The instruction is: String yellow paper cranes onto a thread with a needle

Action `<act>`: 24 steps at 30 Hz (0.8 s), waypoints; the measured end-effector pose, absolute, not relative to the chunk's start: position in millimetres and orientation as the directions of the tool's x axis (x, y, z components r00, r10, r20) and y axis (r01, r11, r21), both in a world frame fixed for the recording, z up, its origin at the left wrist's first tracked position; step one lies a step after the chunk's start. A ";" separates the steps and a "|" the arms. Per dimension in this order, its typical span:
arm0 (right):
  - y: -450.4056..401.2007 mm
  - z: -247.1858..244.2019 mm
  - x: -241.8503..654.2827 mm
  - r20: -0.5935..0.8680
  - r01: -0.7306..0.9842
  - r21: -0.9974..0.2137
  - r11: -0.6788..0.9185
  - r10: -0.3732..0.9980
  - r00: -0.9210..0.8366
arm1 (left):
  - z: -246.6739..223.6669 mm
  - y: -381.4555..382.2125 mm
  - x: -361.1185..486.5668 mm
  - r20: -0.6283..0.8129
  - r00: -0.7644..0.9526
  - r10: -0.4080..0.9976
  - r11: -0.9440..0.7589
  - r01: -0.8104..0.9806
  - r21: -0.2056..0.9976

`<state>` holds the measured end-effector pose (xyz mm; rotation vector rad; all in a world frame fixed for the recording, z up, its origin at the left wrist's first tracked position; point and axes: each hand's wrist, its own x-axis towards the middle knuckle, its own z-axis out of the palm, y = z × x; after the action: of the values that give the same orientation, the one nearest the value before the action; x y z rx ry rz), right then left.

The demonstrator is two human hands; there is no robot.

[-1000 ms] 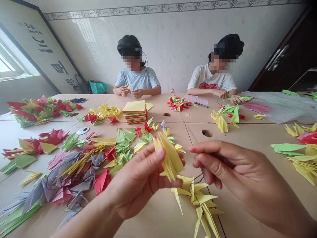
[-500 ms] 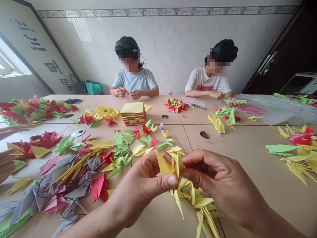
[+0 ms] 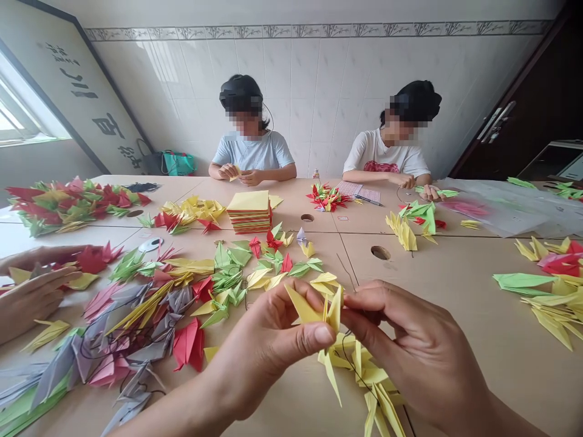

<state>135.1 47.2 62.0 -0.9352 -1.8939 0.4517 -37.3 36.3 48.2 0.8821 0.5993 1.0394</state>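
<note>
A folded yellow paper crane (image 3: 334, 311) is pinched between the thumb and fingers of my left hand (image 3: 285, 343), its pointed wings upward. My right hand (image 3: 410, 346) is closed in a pinch at the crane's right side; whatever lies between those fingertips is hidden. Below both hands hangs a string of yellow paper cranes (image 3: 380, 388) on a dark thread (image 3: 353, 364), partly covered by my right hand. A thin dark strand (image 3: 345, 270) rises behind the crane.
Loose green, red and yellow cranes (image 3: 232, 261) lie beyond my left hand, with strung grey and pink ones (image 3: 113, 340) nearer. A stack of coloured paper (image 3: 249, 212) stands farther back. Two people sit opposite; another person's hands (image 3: 36, 297) are at left. Holes (image 3: 380, 252) pierce the tabletop.
My right fingertips have drawn slightly right, away from the crane's wing. My left hand keeps its hold on the crane. The hands at the left have come farther in over the cranes there.
</note>
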 end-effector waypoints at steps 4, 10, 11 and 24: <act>46.9 61.4 135.9 0.582 0.437 -0.639 0.633 0.769 -0.264 | 45.4 35.5 -37.1 -0.018 0.401 0.916 0.225 -0.478 0.849; 46.4 63.2 144.3 0.580 0.321 -0.684 0.655 0.755 -0.306 | 54.1 31.9 -37.8 -0.053 0.335 0.941 0.240 -0.548 0.801; 45.9 62.8 145.8 0.594 0.282 -0.687 0.669 0.741 -0.313 | 56.0 31.0 -37.9 -0.067 0.329 0.942 0.254 -0.566 0.784; 44.2 60.2 148.5 0.399 0.001 -0.904 0.427 0.847 -0.351 | 68.5 18.5 -43.7 0.679 0.267 0.684 -0.721 0.384 0.577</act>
<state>148.5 44.2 60.2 -0.7443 -1.6931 1.0728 -43.7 18.5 68.5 2.2447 0.9817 1.4361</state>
